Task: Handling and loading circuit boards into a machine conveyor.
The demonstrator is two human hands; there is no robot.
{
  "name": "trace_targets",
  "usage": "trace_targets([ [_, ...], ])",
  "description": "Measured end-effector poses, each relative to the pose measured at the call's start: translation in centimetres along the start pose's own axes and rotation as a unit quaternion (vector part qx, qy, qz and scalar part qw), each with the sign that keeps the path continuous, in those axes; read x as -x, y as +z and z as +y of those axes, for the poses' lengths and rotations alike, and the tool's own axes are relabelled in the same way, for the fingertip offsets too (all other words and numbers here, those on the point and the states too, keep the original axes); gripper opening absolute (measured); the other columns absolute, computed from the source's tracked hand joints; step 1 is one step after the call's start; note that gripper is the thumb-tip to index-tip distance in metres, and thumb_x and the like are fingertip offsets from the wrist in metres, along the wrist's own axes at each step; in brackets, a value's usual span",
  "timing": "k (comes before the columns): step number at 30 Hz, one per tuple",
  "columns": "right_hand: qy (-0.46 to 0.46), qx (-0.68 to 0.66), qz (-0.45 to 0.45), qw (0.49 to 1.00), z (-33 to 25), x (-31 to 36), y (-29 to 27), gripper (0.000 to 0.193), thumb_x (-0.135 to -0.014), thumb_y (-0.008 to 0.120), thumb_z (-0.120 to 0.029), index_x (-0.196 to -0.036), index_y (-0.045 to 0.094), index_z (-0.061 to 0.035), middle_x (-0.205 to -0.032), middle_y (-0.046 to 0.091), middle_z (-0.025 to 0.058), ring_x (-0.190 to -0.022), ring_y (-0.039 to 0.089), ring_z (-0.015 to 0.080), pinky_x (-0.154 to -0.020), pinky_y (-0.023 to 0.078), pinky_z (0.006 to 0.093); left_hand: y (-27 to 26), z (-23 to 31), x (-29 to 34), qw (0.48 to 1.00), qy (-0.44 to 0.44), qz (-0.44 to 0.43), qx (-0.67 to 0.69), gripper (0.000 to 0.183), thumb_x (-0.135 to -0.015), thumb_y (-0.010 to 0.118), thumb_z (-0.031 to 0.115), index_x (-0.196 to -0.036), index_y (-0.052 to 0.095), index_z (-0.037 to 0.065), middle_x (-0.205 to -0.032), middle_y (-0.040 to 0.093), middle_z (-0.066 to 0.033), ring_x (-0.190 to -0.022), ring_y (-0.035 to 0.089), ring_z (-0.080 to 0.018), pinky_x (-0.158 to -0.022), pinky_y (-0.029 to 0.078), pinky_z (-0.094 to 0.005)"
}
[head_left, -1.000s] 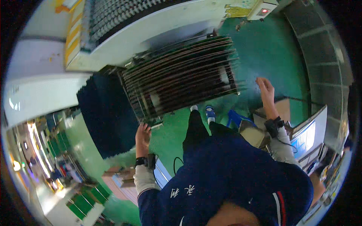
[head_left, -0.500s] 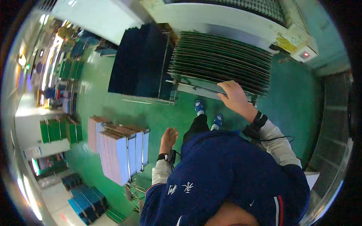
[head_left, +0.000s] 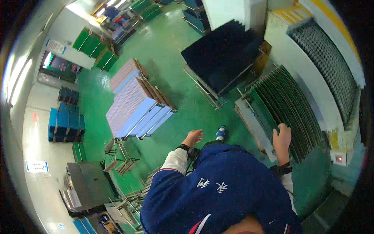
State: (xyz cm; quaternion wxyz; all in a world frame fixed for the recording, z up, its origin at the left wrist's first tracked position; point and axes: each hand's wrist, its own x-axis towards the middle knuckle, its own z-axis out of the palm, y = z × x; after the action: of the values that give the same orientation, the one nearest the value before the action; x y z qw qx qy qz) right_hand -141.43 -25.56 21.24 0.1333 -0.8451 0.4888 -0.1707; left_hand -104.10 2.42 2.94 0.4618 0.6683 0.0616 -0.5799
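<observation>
My right hand (head_left: 283, 139) is over the near side of a row of thin dark green panels (head_left: 288, 111), its thumb apart from the fingers. It holds no visible thing; whether it touches the panels I cannot tell. The panels stand on edge, closely spaced, in a rack with a pale board (head_left: 255, 126) along its side. My left hand (head_left: 193, 137) hangs in front of my body above the green floor. Its fingers are loosely bent and apart, and nothing shows in them.
A cart of dark panels (head_left: 222, 54) stands ahead. To the left are a stack of pale blue-edged boards (head_left: 136, 107) and metal rack frames (head_left: 119, 158). Blue stacks (head_left: 66, 121) line the left wall. A machine with a studded bed (head_left: 325, 66) stands at right.
My view and body have turned left, so the panel rack now appears farther right. My right hand has gone from beside the rack's front bar to over the panels' near side.
</observation>
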Motion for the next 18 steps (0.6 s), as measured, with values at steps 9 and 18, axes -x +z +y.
trace_targets([
  [9,0.082,0.078,-0.031,0.993,1.6,-0.8,3.5,0.022,-0.081,0.064,-0.018,-0.097,0.055,-0.0063,-0.084,0.063,0.0162,-0.080,0.061,0.0376,-0.067,0.047,0.0474,0.4,5.2,-2.9,0.996,-0.002,-0.061,-0.062,0.037,-0.090,0.057,0.030,-0.116,0.054,0.003,-0.091,0.062,-0.0031,-0.070,0.060,-0.0131,-0.058,0.047,-0.0266],
  [18,0.072,0.082,-0.012,0.994,0.1,-2.0,-0.5,0.021,-0.079,0.064,-0.018,-0.074,0.050,-0.0028,-0.067,0.052,0.0204,-0.066,0.053,0.0407,-0.058,0.038,0.0489,-1.4,10.1,-6.5,0.996,-0.015,-0.044,-0.080,0.036,-0.087,0.060,0.033,-0.111,0.058,0.005,-0.089,0.063,-0.0019,-0.069,0.060,-0.0130,-0.058,0.046,-0.0256],
])
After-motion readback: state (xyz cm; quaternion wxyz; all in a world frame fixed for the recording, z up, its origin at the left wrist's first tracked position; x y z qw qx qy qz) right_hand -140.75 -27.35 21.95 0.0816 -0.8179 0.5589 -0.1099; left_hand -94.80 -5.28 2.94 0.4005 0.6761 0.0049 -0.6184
